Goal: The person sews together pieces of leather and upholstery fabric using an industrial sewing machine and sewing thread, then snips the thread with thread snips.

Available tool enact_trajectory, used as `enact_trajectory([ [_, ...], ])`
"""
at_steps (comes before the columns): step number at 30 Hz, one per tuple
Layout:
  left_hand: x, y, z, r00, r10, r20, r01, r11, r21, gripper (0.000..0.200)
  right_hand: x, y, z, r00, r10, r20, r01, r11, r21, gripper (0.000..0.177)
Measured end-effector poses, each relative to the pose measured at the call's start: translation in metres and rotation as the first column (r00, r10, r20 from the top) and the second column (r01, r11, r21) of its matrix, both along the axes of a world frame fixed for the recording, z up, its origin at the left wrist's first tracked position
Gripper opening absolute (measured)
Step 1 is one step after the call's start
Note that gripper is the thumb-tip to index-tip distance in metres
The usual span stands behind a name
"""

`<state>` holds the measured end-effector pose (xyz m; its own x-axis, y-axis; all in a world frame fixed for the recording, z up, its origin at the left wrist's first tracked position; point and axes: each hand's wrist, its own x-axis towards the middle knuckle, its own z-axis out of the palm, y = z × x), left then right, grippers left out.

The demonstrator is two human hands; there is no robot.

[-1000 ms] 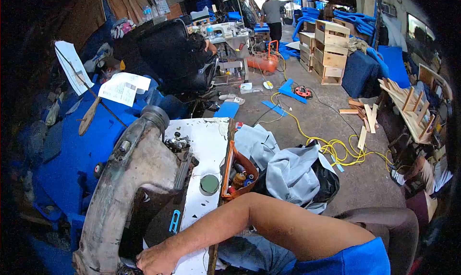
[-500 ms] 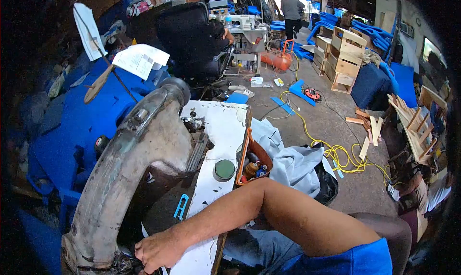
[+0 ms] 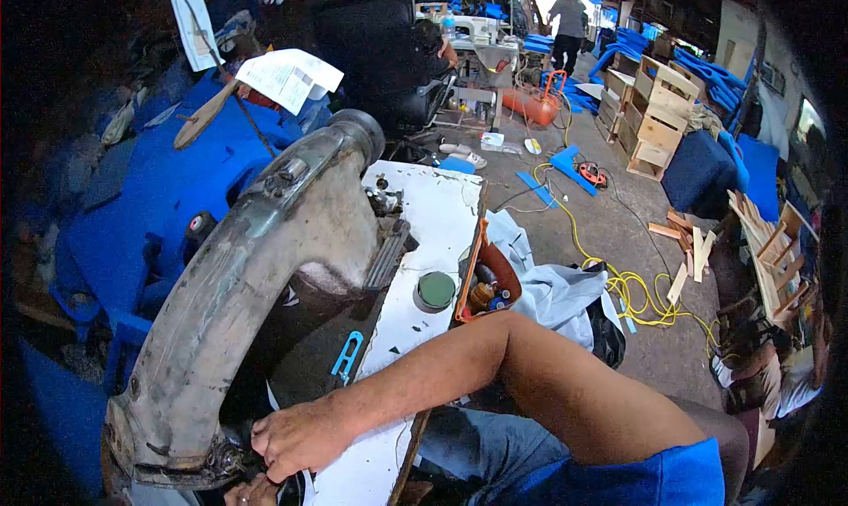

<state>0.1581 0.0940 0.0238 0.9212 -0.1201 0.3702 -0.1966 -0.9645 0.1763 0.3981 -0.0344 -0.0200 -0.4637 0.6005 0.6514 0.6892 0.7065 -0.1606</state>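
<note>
A worn grey sewing machine (image 3: 230, 268) fills the left side, its needle end low in the view. My right hand (image 3: 305, 440) is beside that end, fingers curled down; what they grip, if anything, is hidden. A thin white strip (image 3: 272, 395) shows just above it. Only part of my left hand (image 3: 254, 491) appears at the bottom edge, just below the right one, its fingers bent. Whatever it holds is out of sight. On the machine table (image 3: 402, 338) lie a slotted light-blue tool (image 3: 347, 356) and a round dark-green container (image 3: 435, 290).
An orange-brown bin (image 3: 461, 307) with thread spools hangs at the table's right edge, beside grey fabric (image 3: 552, 298). Blue material (image 3: 168, 232) lies behind the machine. Yellow cord (image 3: 632, 298) crosses the floor. Wooden crates (image 3: 658, 109) stand farther off; a person (image 3: 567, 29) is in the background.
The view has shifted, so the scene sits slightly farther right. More of my left hand shows below my right hand, which stays near the needle end.
</note>
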Motion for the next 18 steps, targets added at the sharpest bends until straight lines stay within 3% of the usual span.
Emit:
enact_trajectory([
  [4,0.001,0.002,0.001,0.999,-0.014,-0.038,0.013,1.000,-0.026,0.072,-0.001,0.001,-0.002,1.000,0.006,-0.005,-0.006,0.999,0.035,0.022],
  [7,0.000,0.008,-0.003,0.998,-0.062,-0.008,0.062,0.998,-0.033,0.065,0.001,-0.005,0.002,0.999,-0.018,-0.026,0.019,0.999,0.034,0.019],
  [8,0.004,0.000,-0.002,1.000,-0.013,0.005,0.013,0.999,0.048,0.044,0.003,-0.013,0.007,0.998,-0.041,-0.039,0.042,0.999,0.020,0.018],
  [9,0.010,-0.010,0.001,0.998,0.069,0.005,-0.069,0.989,0.130,0.037,0.001,-0.016,0.013,0.998,-0.028,-0.065,0.028,1.000,0.005,0.017],
  [10,0.010,0.006,-0.006,0.996,-0.072,0.059,0.068,0.995,0.076,0.040,0.004,-0.021,0.016,0.992,0.001,-0.129,0.002,1.000,0.026,0.018],
  [11,0.011,-0.001,-0.003,0.997,-0.051,0.061,0.043,0.991,0.130,0.040,0.010,-0.023,0.022,0.999,0.008,-0.034,-0.010,0.998,-0.055,0.019],
  [12,0.010,-0.008,0.003,0.993,0.065,-0.097,-0.047,0.983,0.178,0.033,0.007,-0.027,0.022,0.999,-0.046,-0.013,0.045,0.997,-0.063,0.021],
  [13,0.008,-0.006,-0.005,0.999,0.042,-0.008,-0.040,0.980,0.195,0.029,0.007,-0.028,0.027,0.990,-0.085,0.115,0.105,0.978,-0.178,0.025],
  [15,0.007,-0.009,-0.001,0.999,0.030,0.011,-0.032,0.985,0.167,0.021,0.002,-0.031,0.030,0.990,-0.126,0.070,0.135,0.981,-0.140,0.020],
  [18,0.003,-0.005,-0.006,0.998,0.058,0.033,-0.062,0.985,0.163,0.019,-0.001,-0.030,0.037,0.978,-0.139,0.157,0.170,0.963,-0.209,0.025],
])
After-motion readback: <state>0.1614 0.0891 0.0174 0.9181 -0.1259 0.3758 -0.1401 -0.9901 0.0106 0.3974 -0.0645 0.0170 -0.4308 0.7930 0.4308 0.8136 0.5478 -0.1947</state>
